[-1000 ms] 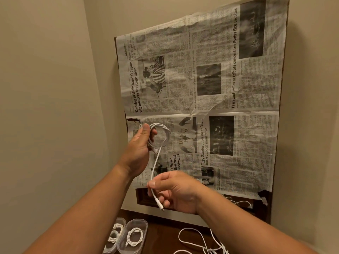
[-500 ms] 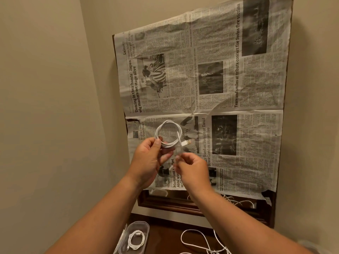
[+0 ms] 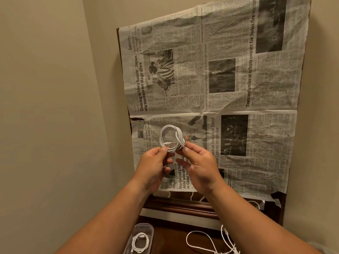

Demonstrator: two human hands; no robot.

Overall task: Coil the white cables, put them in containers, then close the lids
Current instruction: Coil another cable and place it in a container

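**Holding a coil up over the desk**

The left hand (image 3: 154,167) pinches the lower left of the coiled white cable (image 3: 171,137), and the right hand (image 3: 200,167) pinches its lower right (other fingers loose). The coil is in the air before the newspaper (image 3: 238,88). Below, near the desk's (image 3: 168,237) left edge, a clear container (image 3: 142,227) holds a second coil (image 3: 140,242). Loose cables (image 3: 205,241) lie to its right.

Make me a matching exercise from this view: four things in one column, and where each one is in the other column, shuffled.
1. held cable coil
2. clear container
3. loose cables
4. newspaper

A. uncoiled on the wooden surface
B. covering the dark frame
C. pinched between left hand and right hand
D. at the bottom edge, a second coil inside

Pairs: 1-C, 2-D, 3-A, 4-B.
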